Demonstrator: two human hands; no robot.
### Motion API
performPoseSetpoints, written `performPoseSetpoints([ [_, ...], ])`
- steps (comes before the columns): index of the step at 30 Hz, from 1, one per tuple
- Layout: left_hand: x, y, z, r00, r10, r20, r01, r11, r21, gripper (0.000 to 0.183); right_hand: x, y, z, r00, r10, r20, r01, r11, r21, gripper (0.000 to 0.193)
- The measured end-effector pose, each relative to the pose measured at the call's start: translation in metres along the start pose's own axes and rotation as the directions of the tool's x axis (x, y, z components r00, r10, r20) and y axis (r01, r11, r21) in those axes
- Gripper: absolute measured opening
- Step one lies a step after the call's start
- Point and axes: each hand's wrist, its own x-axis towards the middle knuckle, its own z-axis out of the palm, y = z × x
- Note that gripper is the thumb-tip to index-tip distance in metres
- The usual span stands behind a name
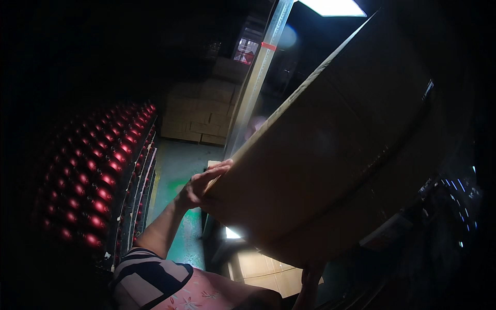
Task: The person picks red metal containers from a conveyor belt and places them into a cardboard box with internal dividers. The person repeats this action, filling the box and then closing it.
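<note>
A large brown cardboard piece (310,170), perhaps a flattened carton, is tilted up and fills the right half of the view. My left hand (202,185) grips its left corner, fingers over the edge and thumb side toward me. At the bottom edge, in shadow, my right hand (311,279) is closed against the cardboard; its fingers are mostly hidden. A crease runs diagonally across the lower part of the sheet.
Shiny red balls (98,194) stand in rows on stacked trays at the left. Brown cartons (199,111) are piled behind, beside an upright post (263,67) with a red band. Another cardboard carton (266,271) lies below the sheet. Green floor (188,235) shows between.
</note>
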Motion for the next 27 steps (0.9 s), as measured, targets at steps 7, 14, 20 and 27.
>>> performPoseSetpoints([
  [7, -0.059, 0.077, -0.069, 0.899, -0.008, -0.438, -0.006, 1.000, -0.031, 0.097, 0.039, -0.082, 0.138, 0.940, -0.175, 0.291, 0.149, 0.983, 0.111, 0.088],
  [14, -0.134, 0.189, -0.161, 0.543, -0.017, -0.839, -0.032, 0.999, -0.041, 0.065, 0.035, -0.177, 0.361, 0.478, -0.278, 0.834, 0.175, 0.960, 0.220, 0.104],
  [20, -0.183, 0.307, -0.172, 0.191, -0.199, -0.961, 0.272, 0.952, -0.143, 0.061, 0.026, -0.152, 0.509, 0.259, -0.404, 0.878, 0.286, 0.900, 0.330, 0.090],
  [27, -0.189, 0.338, -0.179, 0.029, 0.095, -0.995, 0.642, 0.762, 0.091, 0.065, 0.010, -0.051, 0.576, 0.289, -0.199, 0.937, -0.028, 0.976, 0.216, 0.088],
])
